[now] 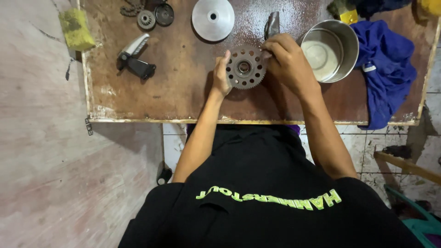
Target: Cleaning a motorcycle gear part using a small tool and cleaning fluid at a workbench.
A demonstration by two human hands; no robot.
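A round grey toothed gear (245, 68) with a ring of holes around its hub lies flat on the brown wooden table (183, 92). My left hand (221, 76) grips the gear's left rim, thumb up along the teeth. My right hand (287, 62) curls over the gear's right rim, with its fingertips pinched at the upper right edge. Whether those fingers also hold a small part is hidden. A dark metal piece (272, 24) stands just behind my right hand.
A steel bowl (333, 50) sits right of my right hand, beside a blue cloth (388, 69). Farther back lie a silver disc (212, 18), a small gear (146, 19) and a black round part (164, 14). A black-and-silver lever (135, 59) and yellow sponge (76, 28) are left.
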